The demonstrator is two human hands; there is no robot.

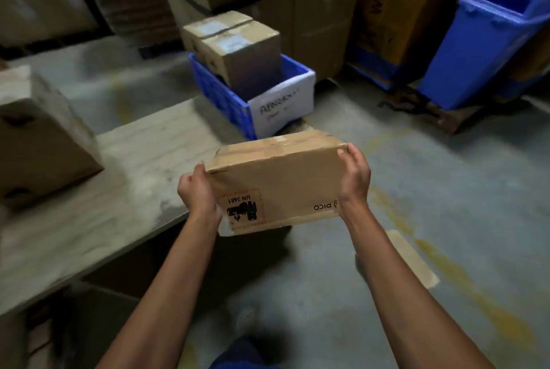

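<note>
I hold a taped brown cardboard box (279, 178) in the air between both hands, past the right end of a wooden table (125, 178). It carries an upside-down "UN 3481" label and the word "PICO". My left hand (198, 190) grips its left end, fingers curled around the edge. My right hand (354, 173) grips its right end the same way.
A blue crate (226, 97) with a white handwritten label stands on the table's far right corner and holds two cardboard boxes (238, 47). Another carton (41, 136) sits at the table's left. A blue bin (488, 38) leans at the back right. Stacked cartons line the back. Concrete floor lies to the right.
</note>
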